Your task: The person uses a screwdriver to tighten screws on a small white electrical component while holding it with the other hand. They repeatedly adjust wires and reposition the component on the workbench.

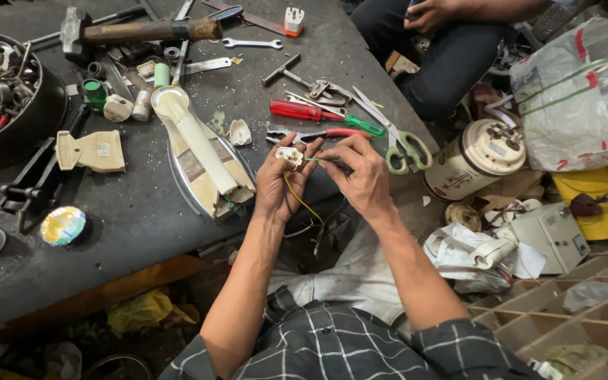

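At the bench's near edge, the left hand pinches a small white plug base between thumb and fingers. The right hand, at three o'clock from it, nips a thin tool whose long axis runs sideways toward the plug, a green wire bridging the two. A yellow wire droops toward six. Beyond, at twelve, lie red-handled pliers, then a hammer.

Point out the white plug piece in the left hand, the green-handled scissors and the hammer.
white plug piece [290, 155], head view, its top face.
green-handled scissors [408, 150], head view, handle loop.
hammer [142, 31], head view, wooden handle.
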The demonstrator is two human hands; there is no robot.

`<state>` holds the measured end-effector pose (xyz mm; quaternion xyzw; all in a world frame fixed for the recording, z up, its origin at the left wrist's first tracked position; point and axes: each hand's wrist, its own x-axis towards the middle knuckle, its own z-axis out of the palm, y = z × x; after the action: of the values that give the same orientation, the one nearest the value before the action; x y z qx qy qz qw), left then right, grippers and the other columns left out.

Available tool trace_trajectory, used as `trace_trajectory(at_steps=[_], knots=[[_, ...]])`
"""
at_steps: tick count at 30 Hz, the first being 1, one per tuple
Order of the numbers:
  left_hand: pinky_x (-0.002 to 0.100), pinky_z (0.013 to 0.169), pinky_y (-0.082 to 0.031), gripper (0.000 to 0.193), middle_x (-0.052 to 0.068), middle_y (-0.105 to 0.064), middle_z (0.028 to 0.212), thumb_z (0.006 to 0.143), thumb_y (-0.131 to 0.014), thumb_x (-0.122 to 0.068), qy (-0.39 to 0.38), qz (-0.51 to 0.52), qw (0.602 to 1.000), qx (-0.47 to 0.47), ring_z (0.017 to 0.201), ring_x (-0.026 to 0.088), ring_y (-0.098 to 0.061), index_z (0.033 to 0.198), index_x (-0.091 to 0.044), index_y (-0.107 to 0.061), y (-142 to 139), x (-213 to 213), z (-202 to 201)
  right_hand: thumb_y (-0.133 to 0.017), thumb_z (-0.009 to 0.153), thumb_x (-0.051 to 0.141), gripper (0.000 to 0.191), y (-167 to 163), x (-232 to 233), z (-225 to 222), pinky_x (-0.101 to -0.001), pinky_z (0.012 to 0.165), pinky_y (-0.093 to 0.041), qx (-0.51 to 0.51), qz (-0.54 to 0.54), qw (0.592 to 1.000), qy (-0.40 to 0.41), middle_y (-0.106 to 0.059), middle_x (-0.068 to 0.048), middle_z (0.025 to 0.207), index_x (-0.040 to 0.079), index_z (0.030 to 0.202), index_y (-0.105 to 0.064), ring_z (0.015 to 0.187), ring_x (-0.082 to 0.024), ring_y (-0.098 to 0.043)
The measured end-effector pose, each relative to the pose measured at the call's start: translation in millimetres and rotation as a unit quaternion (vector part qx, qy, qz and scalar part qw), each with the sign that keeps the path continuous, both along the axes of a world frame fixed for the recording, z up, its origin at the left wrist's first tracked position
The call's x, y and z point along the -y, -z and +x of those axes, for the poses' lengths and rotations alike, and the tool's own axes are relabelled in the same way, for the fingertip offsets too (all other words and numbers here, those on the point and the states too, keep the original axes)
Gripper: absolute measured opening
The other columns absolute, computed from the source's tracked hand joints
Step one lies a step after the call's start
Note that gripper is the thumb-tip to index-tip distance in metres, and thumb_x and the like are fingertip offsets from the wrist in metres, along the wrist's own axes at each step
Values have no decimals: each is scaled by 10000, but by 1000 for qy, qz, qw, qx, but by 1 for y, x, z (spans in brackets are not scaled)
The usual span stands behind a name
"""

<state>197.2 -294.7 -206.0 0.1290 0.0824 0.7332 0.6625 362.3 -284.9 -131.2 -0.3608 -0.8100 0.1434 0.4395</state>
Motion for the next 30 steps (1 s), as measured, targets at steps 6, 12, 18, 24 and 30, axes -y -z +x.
trace_trajectory(at_steps=[6, 12, 18, 24, 30], knots=[[522, 1051, -539, 493, 225, -619, 1184, 890, -438, 104, -5, -7, 1000, -3, 1186, 383, -627, 1381, 85, -480, 3, 17, 1, -804, 859, 128, 158, -1, 1, -4, -336, 792, -574, 48, 130, 987, -86, -679, 11, 980, 142, 1011, -761, 932, -208, -727], [482, 1014, -556, 521, 215, -624, 1175, 893, -453, 96, 6, -17, 1000, 5, 1057, 311, -664, 1412, 63, -486, 6, 29, -8, -823, 829, 129, 170, -4, -1, -12, -351, 712, -543, 102, 72, 987, -101, -674, -27, 941, 109, 990, -772, 811, -213, -687], [471, 995, -575, 528, 207, -631, 1167, 882, -450, 95, 4, -30, 1000, 0, 1055, 309, -672, 1407, 61, -484, 2, 31, -23, -816, 838, 126, 165, -6, -2, -26, -348, 722, -544, 112, 79, 985, -109, -670, -30, 962, 111, 997, -773, 831, -218, -688], [477, 1004, -571, 493, 210, -625, 1174, 913, -462, 96, 0, -30, 1000, 3, 1064, 312, -675, 1405, 72, -474, 5, 29, -36, -822, 833, 136, 170, -7, -4, -41, -349, 723, -544, 126, 87, 983, -101, -670, -32, 961, 115, 995, -776, 833, -227, -688], [474, 1008, -570, 524, 213, -632, 1171, 881, -452, 104, 5, -18, 1000, 4, 1047, 328, -682, 1404, 69, -465, 12, 22, -44, -822, 841, 132, 146, -6, -9, -52, -347, 708, -540, 130, 91, 982, -99, -665, -30, 945, 113, 977, -774, 821, -224, -687]])
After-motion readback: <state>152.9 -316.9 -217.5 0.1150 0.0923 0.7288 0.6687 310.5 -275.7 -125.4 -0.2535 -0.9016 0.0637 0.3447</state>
